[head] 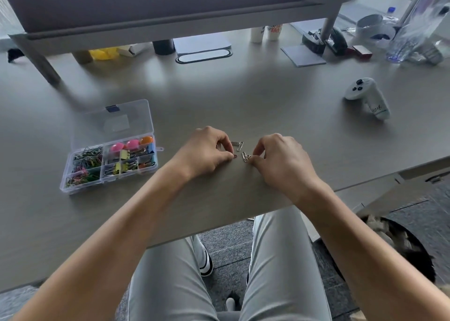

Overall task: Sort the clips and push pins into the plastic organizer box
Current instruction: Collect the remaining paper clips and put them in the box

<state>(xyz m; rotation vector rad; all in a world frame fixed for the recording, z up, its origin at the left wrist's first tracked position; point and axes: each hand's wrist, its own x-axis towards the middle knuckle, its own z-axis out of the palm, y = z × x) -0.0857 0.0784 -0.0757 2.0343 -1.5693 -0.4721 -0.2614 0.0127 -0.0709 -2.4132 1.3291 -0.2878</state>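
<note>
- A white handheld controller [367, 97] lies well apart on the smooth grey desk [243, 97], far right; stamps and paper pads sit at the back.
- The clear plastic organizer box [110, 148], lid open, sits left, holding coloured clips and round pins.
- Left hand [204, 151] pinches a small clip at its fingertips.
- Right hand [280, 157] pinches silver paper clips [245, 156]; two more lie just beyond.

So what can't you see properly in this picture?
- What the left hand pinches: head view, its curled fingers cover all but a tiny reddish tip.
- How many silver paper clips lie by the right hand: too small, some under its fingertips.
- The words on the white cups: cut off by the shelf.
- The things at the desk's far right: blurred behind a clear bag.
</note>
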